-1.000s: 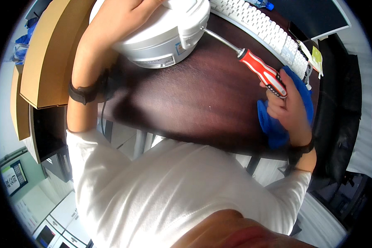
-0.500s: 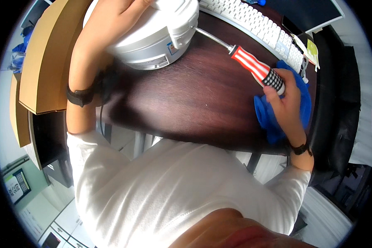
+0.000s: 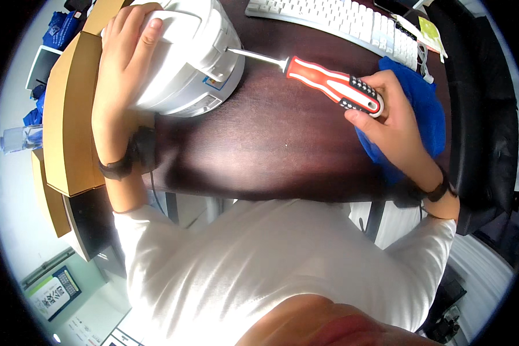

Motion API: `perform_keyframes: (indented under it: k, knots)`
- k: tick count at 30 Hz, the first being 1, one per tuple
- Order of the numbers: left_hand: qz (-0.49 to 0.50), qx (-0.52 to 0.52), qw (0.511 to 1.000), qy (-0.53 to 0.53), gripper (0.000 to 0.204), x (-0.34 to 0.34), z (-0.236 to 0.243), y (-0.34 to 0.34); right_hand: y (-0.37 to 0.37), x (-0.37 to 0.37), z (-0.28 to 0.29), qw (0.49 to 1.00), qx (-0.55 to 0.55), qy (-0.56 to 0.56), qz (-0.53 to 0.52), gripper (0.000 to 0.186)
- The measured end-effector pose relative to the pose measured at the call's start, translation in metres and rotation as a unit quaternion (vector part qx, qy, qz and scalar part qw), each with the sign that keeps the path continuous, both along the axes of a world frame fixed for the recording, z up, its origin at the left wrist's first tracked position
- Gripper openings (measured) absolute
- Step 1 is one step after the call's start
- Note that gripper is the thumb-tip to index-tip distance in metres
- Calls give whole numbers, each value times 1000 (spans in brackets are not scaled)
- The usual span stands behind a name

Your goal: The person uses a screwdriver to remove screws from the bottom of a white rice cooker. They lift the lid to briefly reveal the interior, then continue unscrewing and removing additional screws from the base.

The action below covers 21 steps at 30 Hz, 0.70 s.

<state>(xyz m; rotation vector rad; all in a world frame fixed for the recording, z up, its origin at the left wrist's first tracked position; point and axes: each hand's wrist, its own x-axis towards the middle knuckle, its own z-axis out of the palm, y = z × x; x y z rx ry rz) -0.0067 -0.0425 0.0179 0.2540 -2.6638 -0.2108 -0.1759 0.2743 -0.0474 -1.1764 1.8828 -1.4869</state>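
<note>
A white rounded appliance that looks like a rice cooker (image 3: 181, 86) stands on the dark wooden desk at the left. My left hand (image 3: 124, 60) lies over its lid, fingers stretched out and thumb apart. In my right hand (image 3: 389, 112) is a screwdriver (image 3: 323, 78) with a red, white and black handle, gripped at its butt end. Its metal shaft points left, and the tip meets the upper side of the cooker at a small dark spot, perhaps a screw hole. Whether a screw sits there is too small to tell.
A white keyboard (image 3: 340, 23) lies at the back of the desk (image 3: 259, 138). Blue cloth (image 3: 424, 106) sits beside and under my right hand. Cardboard boxes (image 3: 78, 115) stand at the left, and a black chair or sofa (image 3: 478, 115) at the right.
The screwdriver's handle has turned about its shaft, showing a different face, and it lies flatter. Its tip stays at the cooker. The whole view has shifted, bringing my left hand more into sight.
</note>
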Motion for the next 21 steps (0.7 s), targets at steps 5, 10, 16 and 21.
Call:
perform_keyframes:
  k: [5,10,16,21]
  knots:
    - [-8,-26,999,38,29,2,0,-4,-7,3,25,965,92,-244,15,35]
    - [-6,19,1000,19,30,-3,-1,-2,-3,2,26,881,150,-449,20,59]
    - [-3,18,1000,19,29,0,-4,-7,3,9,21,989,103,-110,14,40]
    - [4,26,1000,13,30,-2,-2,-4,0,6,-3,978,-59,201,12,37]
